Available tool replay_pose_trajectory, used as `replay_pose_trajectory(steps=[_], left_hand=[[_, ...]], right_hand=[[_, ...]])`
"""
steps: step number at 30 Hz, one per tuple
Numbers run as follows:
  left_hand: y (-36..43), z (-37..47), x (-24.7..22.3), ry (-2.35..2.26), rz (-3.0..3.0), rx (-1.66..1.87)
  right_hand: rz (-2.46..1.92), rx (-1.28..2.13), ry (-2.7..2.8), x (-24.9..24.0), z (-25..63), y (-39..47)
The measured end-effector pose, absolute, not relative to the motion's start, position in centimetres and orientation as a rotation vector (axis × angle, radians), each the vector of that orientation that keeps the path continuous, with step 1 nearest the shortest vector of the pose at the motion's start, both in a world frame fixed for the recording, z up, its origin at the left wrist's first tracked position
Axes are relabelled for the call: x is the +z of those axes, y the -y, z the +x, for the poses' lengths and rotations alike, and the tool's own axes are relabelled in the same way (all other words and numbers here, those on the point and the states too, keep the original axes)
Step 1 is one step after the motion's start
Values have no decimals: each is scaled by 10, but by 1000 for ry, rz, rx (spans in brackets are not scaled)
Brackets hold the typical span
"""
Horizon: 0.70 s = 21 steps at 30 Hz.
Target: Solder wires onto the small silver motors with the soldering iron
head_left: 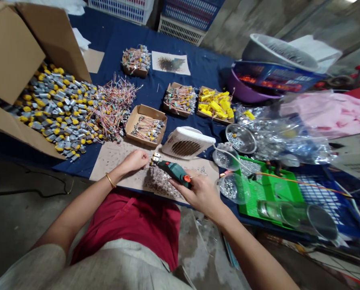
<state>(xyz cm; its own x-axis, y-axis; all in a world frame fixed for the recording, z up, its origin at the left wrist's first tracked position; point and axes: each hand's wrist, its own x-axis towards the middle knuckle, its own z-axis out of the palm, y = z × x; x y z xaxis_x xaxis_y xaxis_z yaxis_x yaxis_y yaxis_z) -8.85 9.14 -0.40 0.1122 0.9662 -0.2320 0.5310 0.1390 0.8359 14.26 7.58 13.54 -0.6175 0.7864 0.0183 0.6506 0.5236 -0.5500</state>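
Observation:
My right hand [203, 192] grips a dark green electric screwdriver [174, 170] with orange parts, its nose pointing left. Small metal-and-yellow pieces [156, 157] lie at the tool's tip, and whether the tip touches them I cannot tell. Just left of them my left hand [137, 159] is closed, fingers pressed together; whatever it holds is hidden. Both hands are over a cardboard sheet [109, 157] strewn with tiny bits. Behind the tool stands a white vented fan-like box [187, 141]. A cardboard tray [130, 139] of wired parts sits beyond my left hand.
At left, a large carton [25, 135] spills small grey-and-yellow motors [61, 96] beside a wire heap [115, 104]. Trays of wired parts [180, 98] and yellow pieces [217, 105] stand behind. To the right are bowls of small hardware [232, 188], a green basket [284, 187] and an orange cable [300, 185].

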Motion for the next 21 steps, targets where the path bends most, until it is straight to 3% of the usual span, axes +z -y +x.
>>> replay_pose_trajectory(steps=[8, 21], left_hand=[[-77, -93, -2, -1413, 1407, 637], [-78, -83, -8, -1538, 1502, 577]], right_hand=[[-1466, 623, 2200, 128, 174, -57], [-1626, 831, 1865, 78, 179, -19]])
